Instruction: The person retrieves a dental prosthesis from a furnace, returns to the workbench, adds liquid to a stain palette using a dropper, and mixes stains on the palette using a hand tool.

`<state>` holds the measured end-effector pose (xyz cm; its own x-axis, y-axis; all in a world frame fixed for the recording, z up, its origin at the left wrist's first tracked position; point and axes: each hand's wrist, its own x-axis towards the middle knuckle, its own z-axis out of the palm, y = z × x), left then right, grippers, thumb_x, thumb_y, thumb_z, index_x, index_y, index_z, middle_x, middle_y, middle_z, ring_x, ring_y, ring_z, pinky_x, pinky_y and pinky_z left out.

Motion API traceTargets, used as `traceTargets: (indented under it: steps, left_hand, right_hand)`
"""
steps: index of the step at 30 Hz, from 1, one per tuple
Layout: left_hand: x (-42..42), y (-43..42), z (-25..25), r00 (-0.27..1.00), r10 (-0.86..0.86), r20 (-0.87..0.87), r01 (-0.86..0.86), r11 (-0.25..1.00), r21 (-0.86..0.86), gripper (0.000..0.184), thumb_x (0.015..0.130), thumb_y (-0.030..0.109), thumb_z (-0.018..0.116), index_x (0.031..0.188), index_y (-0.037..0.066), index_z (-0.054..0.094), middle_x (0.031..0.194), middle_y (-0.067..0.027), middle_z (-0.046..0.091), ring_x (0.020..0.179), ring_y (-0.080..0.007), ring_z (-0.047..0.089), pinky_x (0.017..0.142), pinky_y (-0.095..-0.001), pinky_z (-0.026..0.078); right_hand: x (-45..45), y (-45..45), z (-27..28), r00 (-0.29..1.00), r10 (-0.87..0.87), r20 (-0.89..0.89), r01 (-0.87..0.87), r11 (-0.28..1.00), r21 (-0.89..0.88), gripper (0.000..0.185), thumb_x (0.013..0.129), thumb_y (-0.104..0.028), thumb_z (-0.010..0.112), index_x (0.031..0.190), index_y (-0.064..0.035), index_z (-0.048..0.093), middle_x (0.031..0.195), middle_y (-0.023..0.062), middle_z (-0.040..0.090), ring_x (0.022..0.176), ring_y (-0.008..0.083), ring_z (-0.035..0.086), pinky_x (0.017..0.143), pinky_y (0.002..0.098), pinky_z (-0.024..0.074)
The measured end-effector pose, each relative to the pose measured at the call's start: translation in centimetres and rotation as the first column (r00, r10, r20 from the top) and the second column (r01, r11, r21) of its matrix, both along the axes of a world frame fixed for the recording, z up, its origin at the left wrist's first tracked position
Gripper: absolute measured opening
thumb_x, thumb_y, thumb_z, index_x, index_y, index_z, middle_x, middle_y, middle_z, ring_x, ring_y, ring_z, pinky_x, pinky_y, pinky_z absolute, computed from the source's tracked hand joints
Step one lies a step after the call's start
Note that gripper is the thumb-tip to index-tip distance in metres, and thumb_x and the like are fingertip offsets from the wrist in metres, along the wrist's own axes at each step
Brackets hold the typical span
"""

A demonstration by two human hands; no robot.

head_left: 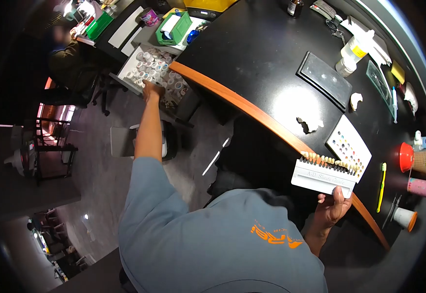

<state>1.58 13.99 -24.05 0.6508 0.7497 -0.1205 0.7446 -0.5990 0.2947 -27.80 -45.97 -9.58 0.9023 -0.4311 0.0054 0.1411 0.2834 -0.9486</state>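
My right hand (334,207) grips the lower edge of a white tooth shade guide (323,178), its thumb on the front face. A row of tooth-coloured tabs stands along the guide's top, and its printed lettering faces me. Far to the left, my left arm is stretched out to an open drawer (134,73). My left hand (153,91) is at the drawer's near edge, by many small round jars (149,67) with pale lids. Its fingers are too small and partly hidden, so their grip does not show.
The black table (252,53) has an orange-brown edge. On it lie a white palette (349,146) with coloured spots, a dark flat case (324,80), a plastic bottle (357,46), a yellow toothbrush (382,188) and a red cup (405,157). A person (64,53) sits at the upper left.
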Motion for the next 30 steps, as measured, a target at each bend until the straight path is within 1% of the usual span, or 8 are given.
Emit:
traceTargets:
  steps: [4, 9, 13, 16, 20, 23, 26, 30]
  left_hand:
    - [1.1, 0.4, -3.1, 0.996, -0.036, -0.077, 0.038, 0.999, 0.033, 0.088, 0.070, 0.038, 0.087, 0.139, 0.004, 0.045, 0.131, -0.0244, 0.064, 0.124, -0.0399, 0.062, 0.105, -0.0491, 0.051]
    - [2.2, 1.7, -4.5, 0.981, -0.084, -0.176, 0.099, 0.992, 0.079, 0.065, 0.075, 0.042, 0.083, 0.125, 0.005, 0.064, 0.133, -0.0162, 0.066, 0.119, -0.0344, 0.067, 0.099, -0.0442, 0.056]
    - [2.6, 4.0, -9.3, 0.936, -0.260, -0.238, 0.298, 0.944, 0.140, 0.064, 0.073, 0.047, 0.085, 0.120, 0.006, 0.070, 0.127, -0.0176, 0.069, 0.119, -0.0349, 0.067, 0.097, -0.0472, 0.056]
    - [3.7, 10.6, -22.0, 0.596, -0.714, -0.368, 0.749, 0.329, 0.575, 0.050, 0.095, 0.062, 0.054, 0.132, 0.030, 0.066, 0.125, -0.0095, 0.070, 0.110, -0.0296, 0.068, 0.092, -0.0486, 0.052]
    - [0.6, 1.2, -10.7, 0.533, -0.490, -0.689, 0.830, 0.462, 0.314, 0.059, 0.084, 0.057, 0.068, 0.138, 0.035, 0.059, 0.147, -0.0004, 0.054, 0.130, -0.0259, 0.058, 0.104, -0.0466, 0.048]
    - [1.1, 1.5, -12.2, 0.799, -0.490, -0.348, 0.600, 0.692, 0.401, 0.058, 0.081, 0.063, 0.069, 0.126, 0.027, 0.071, 0.131, -0.0098, 0.065, 0.123, -0.0306, 0.063, 0.101, -0.0466, 0.051]
    - [2.1, 1.5, -10.1, 0.836, -0.305, -0.456, 0.440, 0.870, 0.225, 0.057, 0.088, 0.064, 0.063, 0.126, 0.023, 0.070, 0.142, -0.0114, 0.060, 0.126, -0.0324, 0.061, 0.104, -0.0477, 0.051]
    - [2.0, -1.3, -6.3, 0.753, -0.318, -0.576, 0.507, 0.839, 0.200, 0.058, 0.089, 0.064, 0.062, 0.126, 0.021, 0.070, 0.139, -0.0137, 0.061, 0.124, -0.0338, 0.063, 0.103, -0.0466, 0.051]
  right_hand:
    - [0.0, 0.3, -0.3, 0.999, -0.032, 0.033, 0.031, 0.999, 0.032, 0.029, 0.099, -0.013, 0.056, 0.122, 0.0053, 0.058, 0.101, 0.0154, 0.071, 0.068, 0.0131, 0.067, 0.047, 0.0204, 0.0511]
    - [0.3, 0.9, -0.2, 0.997, -0.072, 0.014, 0.071, 0.997, 0.016, 0.030, 0.098, -0.013, 0.056, 0.123, 0.0045, 0.058, 0.101, 0.0149, 0.071, 0.071, 0.0128, 0.067, 0.047, 0.0203, 0.0496]
    - [0.6, 1.4, 0.3, 0.997, -0.078, 0.025, 0.077, 0.995, 0.056, 0.032, 0.095, -0.012, 0.059, 0.123, 0.0048, 0.057, 0.100, 0.0147, 0.070, 0.069, 0.0134, 0.066, 0.046, 0.0211, 0.0489]
    - [0.8, 2.0, 1.2, 0.982, -0.184, -0.038, 0.186, 0.981, 0.058, 0.035, 0.091, -0.009, 0.057, 0.119, 0.0112, 0.056, 0.091, 0.0189, 0.069, 0.054, 0.0166, 0.063, 0.044, 0.0238, 0.0500]
    - [1.2, 3.2, 3.4, 0.997, 0.006, -0.078, -0.001, 0.998, 0.059, 0.032, 0.092, -0.006, 0.057, 0.118, 0.0126, 0.056, 0.092, 0.0211, 0.071, 0.060, 0.0187, 0.069, 0.051, 0.0248, 0.0583]
    - [3.6, 5.4, 5.3, 0.992, 0.108, -0.069, -0.102, 0.991, 0.088, 0.032, 0.095, -0.007, 0.060, 0.120, 0.0120, 0.055, 0.093, 0.0201, 0.071, 0.063, 0.0180, 0.070, 0.052, 0.0249, 0.0584]
    - [7.0, 7.5, 6.8, 0.968, 0.248, -0.036, -0.242, 0.963, 0.119, 0.025, 0.100, -0.008, 0.061, 0.118, 0.0080, 0.054, 0.098, 0.0179, 0.069, 0.073, 0.0169, 0.070, 0.059, 0.0271, 0.0584]
    - [12.1, 11.2, 7.6, 0.928, 0.371, 0.042, -0.367, 0.888, 0.278, 0.021, 0.103, -0.009, 0.061, 0.119, 0.0026, 0.053, 0.104, 0.0132, 0.069, 0.084, 0.0154, 0.069, 0.075, 0.0289, 0.0606]
